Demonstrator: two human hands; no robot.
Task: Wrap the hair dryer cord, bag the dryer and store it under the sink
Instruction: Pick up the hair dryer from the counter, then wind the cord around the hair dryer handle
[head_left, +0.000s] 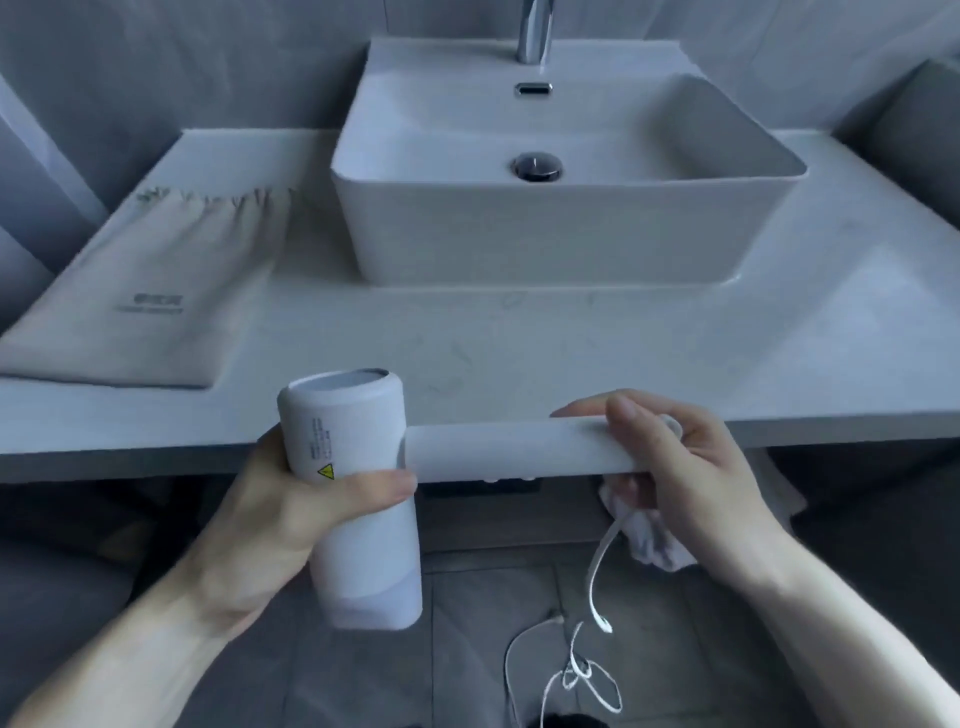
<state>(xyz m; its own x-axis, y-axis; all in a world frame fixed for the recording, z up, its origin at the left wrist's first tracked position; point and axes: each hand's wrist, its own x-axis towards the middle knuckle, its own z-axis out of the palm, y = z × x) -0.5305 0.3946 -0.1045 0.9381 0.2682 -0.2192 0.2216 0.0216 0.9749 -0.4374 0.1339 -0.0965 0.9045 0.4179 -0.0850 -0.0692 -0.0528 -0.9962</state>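
A white hair dryer (358, 499) is held in front of the counter edge, its barrel upright and its handle (509, 452) pointing right. My left hand (291, 509) grips the barrel. My right hand (670, 467) is closed around the handle's far end, where the cord comes out. The white cord (597, 577) hangs from that hand and loops loosely down toward the floor. A beige drawstring bag (150, 291) lies flat on the counter at the left.
A white vessel sink (545, 228) with a chrome faucet (535, 31) stands on the pale counter (519, 353). Below the counter is a dark open space; a crumpled white cloth (654, 540) shows under my right hand. The floor is grey tile.
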